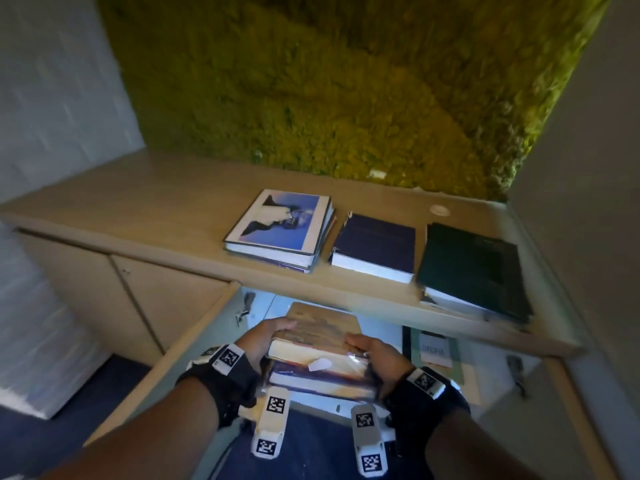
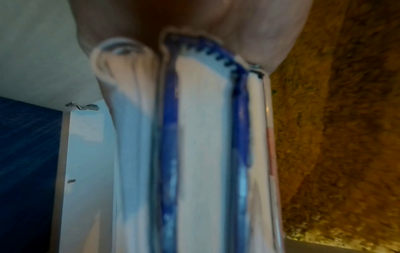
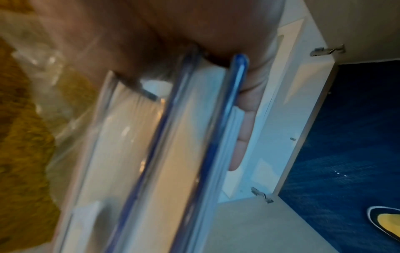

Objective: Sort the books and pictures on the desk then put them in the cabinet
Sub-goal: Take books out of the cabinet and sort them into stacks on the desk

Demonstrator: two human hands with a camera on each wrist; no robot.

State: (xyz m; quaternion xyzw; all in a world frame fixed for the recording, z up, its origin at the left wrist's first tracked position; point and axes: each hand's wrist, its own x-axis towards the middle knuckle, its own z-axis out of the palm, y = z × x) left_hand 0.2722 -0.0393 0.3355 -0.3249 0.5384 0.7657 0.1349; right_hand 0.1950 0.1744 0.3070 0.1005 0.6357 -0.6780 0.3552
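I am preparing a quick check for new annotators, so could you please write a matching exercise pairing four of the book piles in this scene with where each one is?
Things:
1. stack with the blue picture cover
2. dark navy book
3. black-covered pile
4. stack of books

Places:
A. on the desk, overhanging its front edge at the right
B. gripped between the left hand and right hand, in front of the open cabinet
C. leftmost on the desk
D. middle of the three on the desk

Pairs: 1-C, 2-D, 3-A, 4-B
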